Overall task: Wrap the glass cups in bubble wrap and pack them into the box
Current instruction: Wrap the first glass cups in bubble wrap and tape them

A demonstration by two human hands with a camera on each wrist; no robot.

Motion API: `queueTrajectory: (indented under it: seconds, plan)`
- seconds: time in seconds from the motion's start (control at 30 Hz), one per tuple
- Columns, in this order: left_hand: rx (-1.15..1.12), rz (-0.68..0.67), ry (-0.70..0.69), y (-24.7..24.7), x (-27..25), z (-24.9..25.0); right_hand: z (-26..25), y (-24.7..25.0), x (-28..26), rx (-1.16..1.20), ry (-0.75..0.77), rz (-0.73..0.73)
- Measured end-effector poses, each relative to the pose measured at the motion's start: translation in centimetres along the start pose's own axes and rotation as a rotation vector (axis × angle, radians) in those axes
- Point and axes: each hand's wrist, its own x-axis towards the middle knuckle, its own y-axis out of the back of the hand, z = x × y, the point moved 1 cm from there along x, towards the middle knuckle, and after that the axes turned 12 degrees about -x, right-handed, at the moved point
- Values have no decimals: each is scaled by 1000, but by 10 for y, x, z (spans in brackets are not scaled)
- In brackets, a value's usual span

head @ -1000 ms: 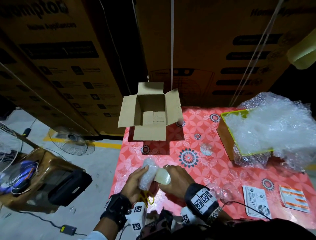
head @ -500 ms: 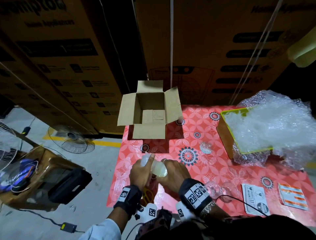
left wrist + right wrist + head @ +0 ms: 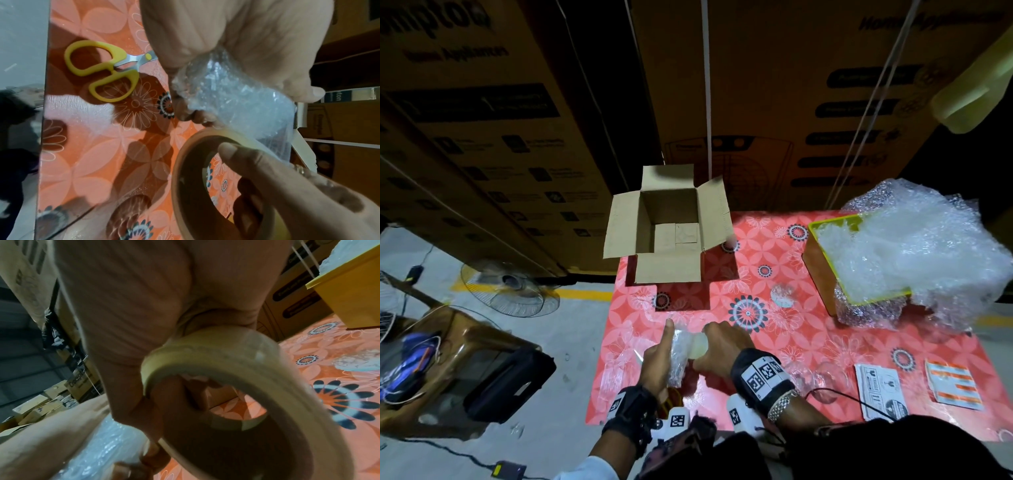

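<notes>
Our left hand point(image 3: 659, 356) clasps the bubble-wrapped cup point(image 3: 677, 353) at lower centre, our right hand point(image 3: 717, 347) beside it grips the tape roll point(image 3: 698, 346); we judge a hard tug could twist the wrapping loose or slip the cup onto the surface point(image 3: 808, 329).

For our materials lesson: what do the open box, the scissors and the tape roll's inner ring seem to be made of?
Open box: plain brown cardboard, matte, with creased flaps.
Scissors: glossy yellow handles, likely plastic; shiny grey blades, likely steel.
Tape roll, held by the right hand: dull brown inner ring, probably cardboard, wound with pale translucent tape.
</notes>
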Motion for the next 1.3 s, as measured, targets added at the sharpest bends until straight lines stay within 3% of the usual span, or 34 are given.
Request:
queueTrajectory:
  seconds: [0.13,0.3,0.47,0.67,0.8,1.0,1.13,1.3]
  plan:
    - [-48,-50,-35,-7,-6,3,4,-6,1,-81,-6,34]
    - [-309,-127,142,20,7,7,12,-14,6,118,76,37]
    - [-166,-104,6,37,0,19,20,-29,-5,307,141,98]
    - [-531,-160,299,31,-15,13,17,-25,8,95,83,54]
    - [-427,-172,212,34,-11,16,23,-32,15,125,59,28]
    - [-9,112,-2,64,16,2,26,-38,32,21,95,-27]
    - [70,261,-91,63,16,1,30,-41,42,-30,124,-9]
    - [215,316,-149,71,16,4,32,-53,46,-65,154,30]
